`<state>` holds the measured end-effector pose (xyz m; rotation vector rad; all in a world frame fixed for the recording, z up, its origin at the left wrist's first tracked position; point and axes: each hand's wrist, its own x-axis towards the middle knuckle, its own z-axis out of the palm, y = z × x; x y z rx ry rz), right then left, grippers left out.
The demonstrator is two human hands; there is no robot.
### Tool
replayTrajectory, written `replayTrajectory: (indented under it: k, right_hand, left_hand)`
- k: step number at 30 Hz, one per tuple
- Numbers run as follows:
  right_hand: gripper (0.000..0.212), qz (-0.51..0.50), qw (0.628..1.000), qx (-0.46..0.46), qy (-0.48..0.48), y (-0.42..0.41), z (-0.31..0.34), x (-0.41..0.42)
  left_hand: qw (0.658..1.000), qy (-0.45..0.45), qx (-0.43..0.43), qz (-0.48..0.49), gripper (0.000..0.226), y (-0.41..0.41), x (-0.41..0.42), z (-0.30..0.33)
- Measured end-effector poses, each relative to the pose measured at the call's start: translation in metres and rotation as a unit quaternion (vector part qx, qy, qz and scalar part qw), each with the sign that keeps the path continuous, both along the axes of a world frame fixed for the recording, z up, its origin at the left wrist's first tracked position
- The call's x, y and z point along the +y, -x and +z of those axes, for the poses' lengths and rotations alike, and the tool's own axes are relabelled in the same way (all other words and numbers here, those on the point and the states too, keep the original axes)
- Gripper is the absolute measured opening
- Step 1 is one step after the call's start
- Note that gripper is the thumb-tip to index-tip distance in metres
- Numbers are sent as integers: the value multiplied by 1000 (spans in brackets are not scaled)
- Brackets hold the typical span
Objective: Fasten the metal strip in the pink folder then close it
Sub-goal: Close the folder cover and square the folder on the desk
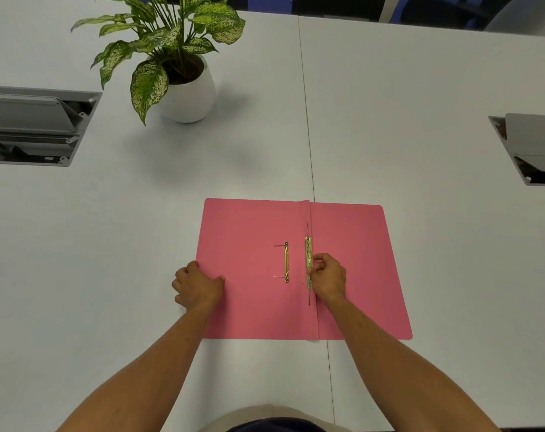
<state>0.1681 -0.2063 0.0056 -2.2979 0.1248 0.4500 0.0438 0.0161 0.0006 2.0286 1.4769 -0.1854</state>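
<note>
The pink folder (249, 294) lies open and flat on the white table. A gold metal strip (308, 254) lies along the spine fold, with thin prongs showing above and below it. My right hand (327, 277) pinches this strip near its lower half. A second gold fastener bar (286, 262) sits on the left leaf, two thin prongs pointing left. My left hand (196, 285) rests curled on the folder's left edge, pressing it down.
A potted plant in a white pot (187, 95) stands at the back left. Open cable hatches are set into the table at the far left (31, 126) and far right (533, 148). A seam (308, 135) runs down the tabletop.
</note>
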Motion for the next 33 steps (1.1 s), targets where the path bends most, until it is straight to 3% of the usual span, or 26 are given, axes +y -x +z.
replayTrajectory:
  k: [3,7,10,13,17,20,24,30,33]
  right_hand:
    - [30,2,1000,-8,-3,-2,0,-5]
    - [31,7,1000,-15,-10,-4,0,-13]
    - [32,11,1000,-5,-21,-5,1,-13]
    - [33,12,999,6,-33,-3,3,-13]
    - [37,20,999,5,-31,0,4,-15]
    - [38,19,999,4,-30,0,4,-20]
    - [34,18,999,8,-42,-1,3,-26]
    - [38,25,999,17,-41,-6,2,-24]
    - [40,46,998,30,-41,-8,3,-17]
  left_hand:
    - [997,51,-44,34,65,0,16,-4]
    - [974,162,-136,83,38,-6,34,0]
    - [981,126,-136,55,34,-17,33,9]
    - [993,78,-79,48,53,-21,28,12]
    - [992,95,-54,56,64,-17,19,8]
    - [986,130,-77,73,63,-14,23,4]
    - [962,200,-143,115,20,-4,33,1]
    - [951,179,-241,69,33,-20,30,28]
    - [938,186,-290,36,28,-35,34,54]
